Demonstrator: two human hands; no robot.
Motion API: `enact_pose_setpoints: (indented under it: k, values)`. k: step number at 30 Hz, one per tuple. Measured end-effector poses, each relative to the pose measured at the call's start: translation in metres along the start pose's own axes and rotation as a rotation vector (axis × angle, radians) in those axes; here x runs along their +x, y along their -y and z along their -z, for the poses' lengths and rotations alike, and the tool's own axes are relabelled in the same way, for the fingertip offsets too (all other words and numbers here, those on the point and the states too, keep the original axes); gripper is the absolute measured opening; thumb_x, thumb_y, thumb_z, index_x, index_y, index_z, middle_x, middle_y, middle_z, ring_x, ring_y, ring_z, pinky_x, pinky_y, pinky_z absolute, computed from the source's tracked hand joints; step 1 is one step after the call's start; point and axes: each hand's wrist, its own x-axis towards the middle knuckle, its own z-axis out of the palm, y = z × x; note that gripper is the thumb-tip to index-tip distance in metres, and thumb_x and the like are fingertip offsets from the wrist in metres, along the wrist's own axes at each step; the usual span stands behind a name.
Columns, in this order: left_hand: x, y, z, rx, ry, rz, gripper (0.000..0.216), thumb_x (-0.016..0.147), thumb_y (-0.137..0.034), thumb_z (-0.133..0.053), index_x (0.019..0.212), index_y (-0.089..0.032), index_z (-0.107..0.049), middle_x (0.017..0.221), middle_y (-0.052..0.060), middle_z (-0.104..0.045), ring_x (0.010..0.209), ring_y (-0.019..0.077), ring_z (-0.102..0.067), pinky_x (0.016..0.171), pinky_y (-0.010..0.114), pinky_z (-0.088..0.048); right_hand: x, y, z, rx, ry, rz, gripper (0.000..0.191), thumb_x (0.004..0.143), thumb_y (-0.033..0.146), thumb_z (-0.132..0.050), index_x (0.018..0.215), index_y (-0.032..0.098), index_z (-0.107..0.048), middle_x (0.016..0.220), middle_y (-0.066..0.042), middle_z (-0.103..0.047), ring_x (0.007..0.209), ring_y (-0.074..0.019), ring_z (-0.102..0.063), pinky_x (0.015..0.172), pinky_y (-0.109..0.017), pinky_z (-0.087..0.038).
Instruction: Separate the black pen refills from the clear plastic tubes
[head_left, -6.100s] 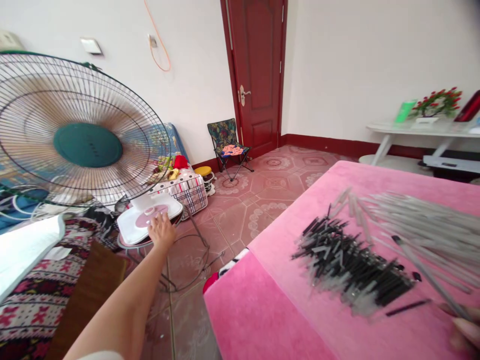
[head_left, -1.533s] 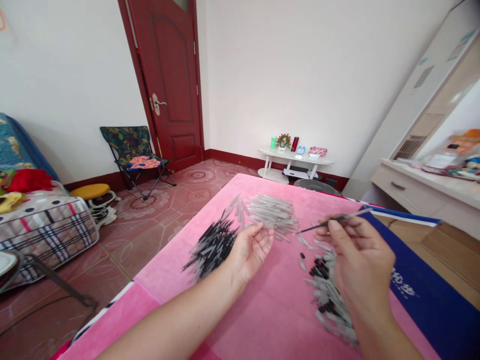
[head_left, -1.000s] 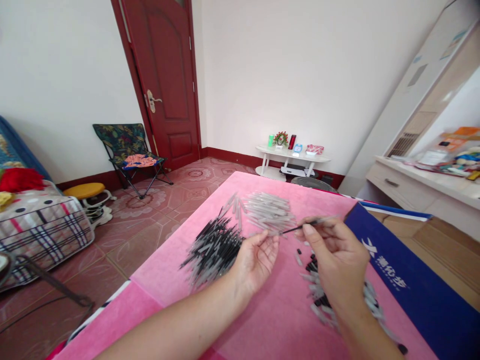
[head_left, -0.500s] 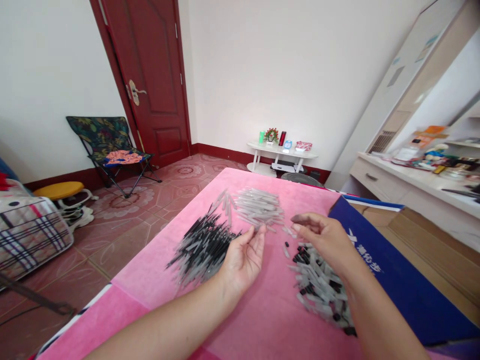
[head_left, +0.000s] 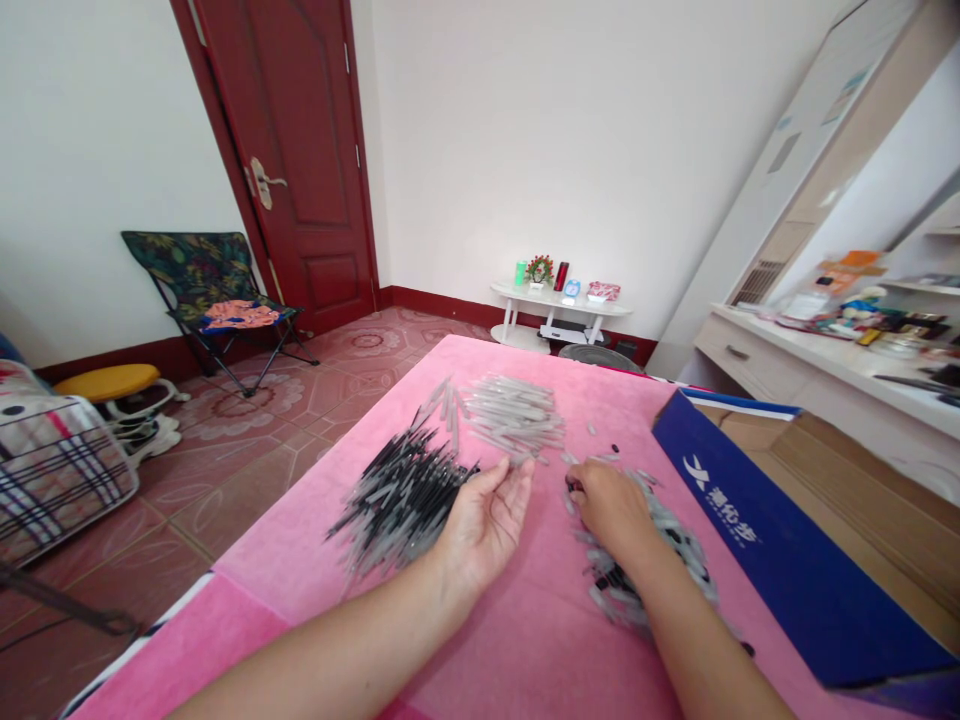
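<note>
My left hand (head_left: 487,510) is held palm up over the middle of the pink cloth. Its thumb and fingertips pinch a small greyish piece that I cannot make out. My right hand (head_left: 611,505) reaches down, its fingers closed at a small black piece beside a pile of short translucent tubes and black bits (head_left: 675,545), which it partly covers. Left of my left hand lies a heap of slim black and grey sticks (head_left: 405,500). Beyond the hands, long translucent sticks (head_left: 514,412) lie in a bundle.
A blue cardboard box (head_left: 780,540), its brown inside showing, stands at the table's right. The pink cloth (head_left: 480,360) covers the table. Behind are a small white stand (head_left: 559,300) and a red door (head_left: 292,150). A folding chair (head_left: 202,270) is at left, a white dresser (head_left: 817,370) at right.
My right hand has moved down and left onto the near edge of the tube pile, and its fingers have closed. My left hand stays almost where it was.
</note>
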Motion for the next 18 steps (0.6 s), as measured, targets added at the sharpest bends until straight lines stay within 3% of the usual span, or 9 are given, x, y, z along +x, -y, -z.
enact_pose_setpoints:
  k: [3, 6, 9, 11, 14, 18]
  values:
    - [0.0, 0.0, 0.0, 0.017, -0.001, -0.01, 0.008, 0.074, -0.003, -0.052, 0.073, -0.004, -0.06, 0.073, 0.011, -0.068, 0.07, 0.0141, -0.066, 0.066, 0.019, -0.054, 0.002, -0.002, 0.003, 0.159, -0.068, -0.026, 0.016, 0.071, 0.021, -0.052, 0.079, 0.02, -0.065, 0.083, -0.008, -0.066, 0.083, -0.0221, -0.06, 0.069, -0.03, -0.039]
    - [0.0, -0.001, -0.001, 0.05, 0.009, -0.03, 0.007, 0.073, -0.002, -0.054, 0.072, -0.005, -0.06, 0.073, 0.011, -0.068, 0.07, 0.014, -0.066, 0.067, 0.02, -0.054, 0.002, 0.001, 0.015, 0.638, -0.175, 0.011, 0.02, 0.071, 0.022, -0.051, 0.086, 0.018, -0.063, 0.084, -0.007, -0.066, 0.081, -0.0205, -0.06, 0.072, -0.032, -0.043]
    - [0.0, -0.002, -0.001, 0.091, 0.026, -0.07, 0.006, 0.073, -0.003, -0.055, 0.07, -0.006, -0.06, 0.072, 0.011, -0.068, 0.072, 0.0149, -0.066, 0.068, 0.02, -0.053, -0.003, 0.01, 0.033, 1.195, -0.117, 0.028, 0.025, 0.07, 0.026, -0.055, 0.092, 0.015, -0.06, 0.083, -0.006, -0.065, 0.069, -0.0167, -0.06, 0.066, -0.031, -0.048]
    - [0.001, -0.003, -0.001, 0.119, 0.042, -0.094, 0.007, 0.073, -0.004, -0.055, 0.069, -0.006, -0.06, 0.072, 0.01, -0.068, 0.073, 0.0153, -0.066, 0.068, 0.021, -0.053, -0.009, 0.017, 0.043, 1.402, -0.059, 0.012, 0.028, 0.069, 0.029, -0.058, 0.092, 0.014, -0.06, 0.078, -0.004, -0.064, 0.061, -0.0137, -0.057, 0.061, -0.029, -0.048]
    - [0.002, -0.004, 0.0, 0.157, 0.067, -0.123, 0.006, 0.073, -0.005, -0.056, 0.07, -0.007, -0.061, 0.073, 0.01, -0.068, 0.072, 0.0155, -0.066, 0.069, 0.021, -0.053, -0.014, 0.023, 0.053, 1.498, -0.077, -0.012, 0.029, 0.068, 0.032, -0.061, 0.09, 0.013, -0.062, 0.073, -0.003, -0.062, 0.056, -0.011, -0.054, 0.058, -0.026, -0.048]
    - [0.003, -0.004, 0.003, 0.203, 0.102, -0.143, 0.003, 0.072, -0.008, -0.058, 0.071, -0.007, -0.06, 0.075, 0.011, -0.068, 0.075, 0.0163, -0.066, 0.069, 0.022, -0.053, -0.017, 0.026, 0.058, 1.448, -0.088, 0.047, 0.028, 0.068, 0.031, -0.063, 0.089, 0.013, -0.062, 0.077, -0.004, -0.064, 0.057, -0.0112, -0.055, 0.058, -0.025, -0.047]
